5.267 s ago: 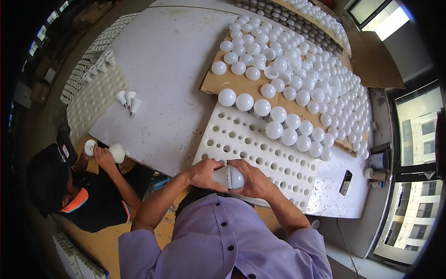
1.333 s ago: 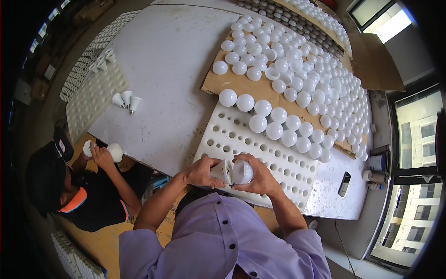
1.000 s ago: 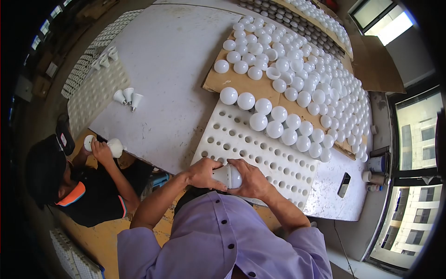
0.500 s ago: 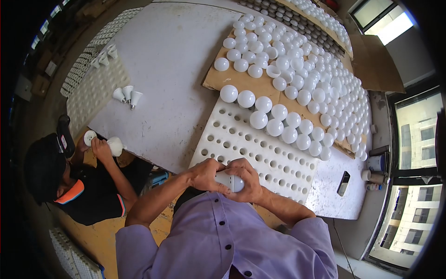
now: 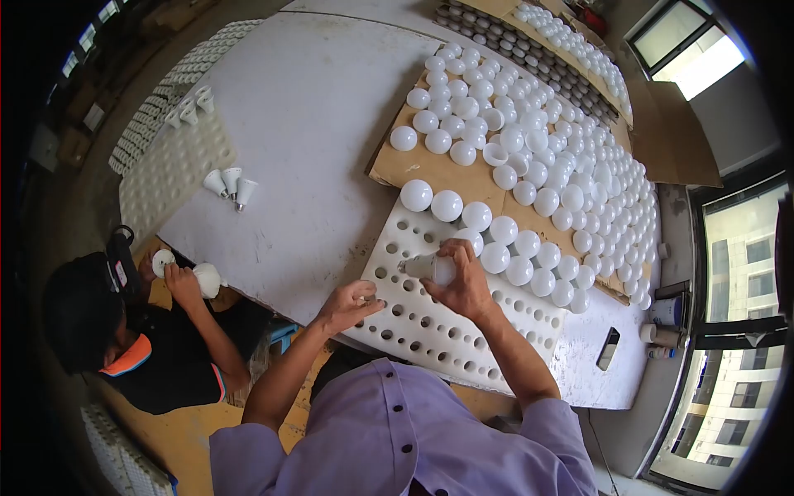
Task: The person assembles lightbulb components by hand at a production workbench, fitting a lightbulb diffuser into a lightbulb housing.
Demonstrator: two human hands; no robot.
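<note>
A white bulb (image 5: 430,268) is in my right hand (image 5: 465,285), tilted over the perforated white foam tray (image 5: 426,324). My right fingers wrap round its globe end, and its narrower end points left. Over the tray's left edge, my left hand (image 5: 349,306) has its fingers apart and holds nothing. Rows of round white bulbs (image 5: 416,196) stand along the tray's far side, just beyond my right hand.
Many white globes (image 5: 463,153) cover the cardboard (image 5: 397,168) beyond the tray. Three bulbs (image 5: 245,193) lie on the table (image 5: 306,107). A co-worker (image 5: 165,355) at the left holds white parts. A phone (image 5: 609,349) lies at the right.
My hands have come apart. My right hand has moved forward over the tray with the bulb, and my left hand has let go of it and opened.
</note>
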